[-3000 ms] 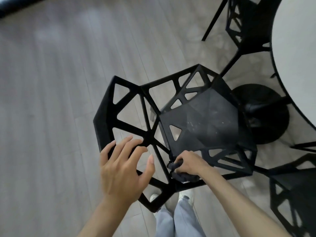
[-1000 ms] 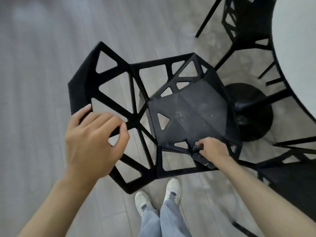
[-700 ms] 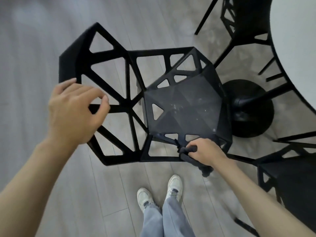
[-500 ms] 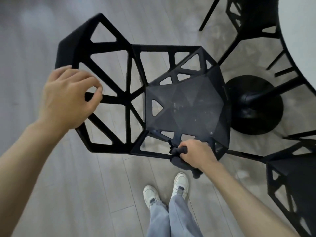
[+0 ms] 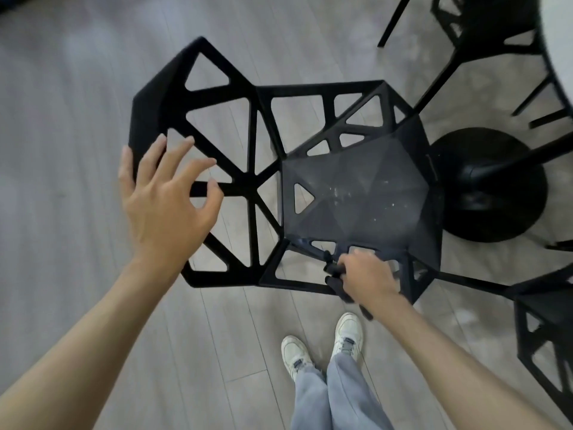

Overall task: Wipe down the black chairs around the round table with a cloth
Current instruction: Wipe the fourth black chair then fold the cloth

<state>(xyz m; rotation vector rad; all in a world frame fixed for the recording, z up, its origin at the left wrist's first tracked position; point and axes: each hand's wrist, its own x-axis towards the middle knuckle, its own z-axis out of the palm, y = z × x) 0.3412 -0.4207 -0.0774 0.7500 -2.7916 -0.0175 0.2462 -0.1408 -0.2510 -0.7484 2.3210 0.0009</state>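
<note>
Your right hand grips a dark cloth, fingers curled round it, at the near edge of the black chair's seat, where the open lattice side meets the solid panel. Your left hand is spread, fingers loosely bent and holding nothing; its fingertips lie over the chair's backrest frame, though you cannot tell from here whether they touch it.

The risk lies with that unheld backrest. Should you press hard with the cloth while the left hand is off the frame, the chair may well swivel or skid on the smooth floor, and its legs could knock the second chair just beside its seat, or the table base beyond the seat. The cloth's loose tail hangs below the seat edge and could snag in a triangular cut-out. White specks on the seat panel suggest that it is not yet wiped.

Compared with half a second ago, your left hand has let go of the backrest bar it was curled round and has opened. The right hand has shifted slightly along the seat's near edge, with the cloth held as before.
</note>
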